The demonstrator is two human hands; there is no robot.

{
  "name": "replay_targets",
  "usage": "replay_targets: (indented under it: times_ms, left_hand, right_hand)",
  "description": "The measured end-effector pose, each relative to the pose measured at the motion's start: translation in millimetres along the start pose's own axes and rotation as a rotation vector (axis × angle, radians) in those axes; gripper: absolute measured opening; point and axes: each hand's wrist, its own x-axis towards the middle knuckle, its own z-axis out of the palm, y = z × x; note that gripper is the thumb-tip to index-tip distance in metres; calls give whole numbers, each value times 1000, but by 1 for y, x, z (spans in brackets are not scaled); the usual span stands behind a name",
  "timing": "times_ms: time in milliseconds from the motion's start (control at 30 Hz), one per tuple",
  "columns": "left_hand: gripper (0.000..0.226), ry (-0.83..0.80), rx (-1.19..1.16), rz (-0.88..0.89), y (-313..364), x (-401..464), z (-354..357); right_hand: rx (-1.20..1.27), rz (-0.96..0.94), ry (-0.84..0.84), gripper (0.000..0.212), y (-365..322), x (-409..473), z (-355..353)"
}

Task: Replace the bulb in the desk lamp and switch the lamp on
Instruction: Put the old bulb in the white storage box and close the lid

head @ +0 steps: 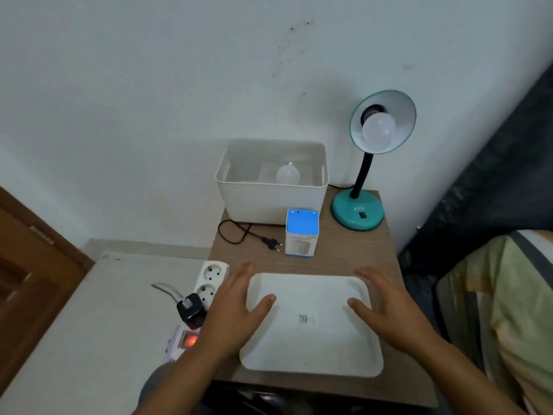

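A teal desk lamp [357, 212] stands at the back right of the small wooden table, its shade tilted toward me with an unlit white bulb [378, 130] in the socket. Its black cord runs behind the bin and ends in an unplugged plug [271, 243] lying on the table. Another white bulb [288, 174] lies inside a white bin [270, 199]. A blue and white bulb box [301, 233] stands in front of the bin. My left hand [236, 304] and right hand [389, 304] lie open with straight fingers on the two sides of a white tray [311, 351].
A white power strip [206, 283] lies left of the table with a black adapter [191, 310] plugged in and its red switch [190, 339] lit. A wooden door is at far left, a striped cushion at right, dark fabric behind it.
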Motion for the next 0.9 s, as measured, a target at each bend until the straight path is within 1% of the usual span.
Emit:
replay_targets:
  times_ms: [100,167,233,300,400,433,533,700,767,900]
  left_hand:
    - [85,-90,8,-51,-10,-24,15]
    - [90,-103,34,-75,-13,-38,21]
    - [92,-119,59,-94,-16,-49,25]
    - [97,-182,55,-137,-19,-58,27]
    - [113,-272,132,-153,-23,-67,29]
    - [115,-286,168,-150,-24,-70,29]
    - [112,-296,237,-135,-23,-72,29]
    - [106,-262,235,-128,-20,-72,31]
    - [106,-254,228,-132,-19,-73,31]
    - [114,-234,186,-149,-19,-77,32]
  right_hand:
    - [-15,35,-80,64,12,-24,13]
    - [-15,47,-111,64,20,-37,20]
    - [-4,65,-116,63,26,-48,27]
    - [3,85,-104,64,31,-59,34]
    - [9,118,-109,71,35,-72,41]
    - [6,118,-123,74,35,-75,43]
    - [-15,104,-164,83,35,-80,46]
    - [-47,77,-176,92,37,-81,46]
    - [-69,63,-168,96,37,-82,47]
    - [-35,75,-120,101,35,-84,48]
